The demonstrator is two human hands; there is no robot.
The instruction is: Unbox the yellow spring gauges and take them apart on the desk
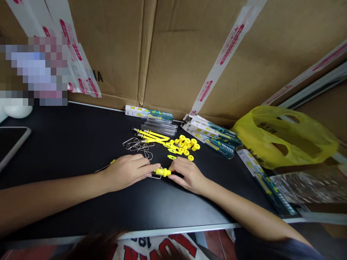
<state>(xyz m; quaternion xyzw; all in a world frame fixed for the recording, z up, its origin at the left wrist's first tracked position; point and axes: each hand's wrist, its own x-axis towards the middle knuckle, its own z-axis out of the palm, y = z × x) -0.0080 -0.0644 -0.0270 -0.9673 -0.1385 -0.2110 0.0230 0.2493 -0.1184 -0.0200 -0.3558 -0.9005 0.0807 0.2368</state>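
My left hand (128, 170) is closed round a tube-like piece whose yellow end (162, 172) sticks out to the right, with a bent metal wire beside it. The fingertips of my right hand (187, 174) pinch the tip of that yellow end. A yellow bit and a thin wire show past the wrist side of my left hand. Just beyond the hands lie loose yellow caps (187, 141), small springs, bent wire hooks (138, 145), yellow rods (151, 136) with metal springs, and clear tubes (159, 128).
Printed boxes (210, 135) lie at the back right, another box (149, 113) at the back. A yellow plastic bag (284, 137) and one more box (265, 180) are on the right. A phone-like device (13, 142) rests at the left edge. Large cardboard (179, 54) stands behind the black table (67, 144).
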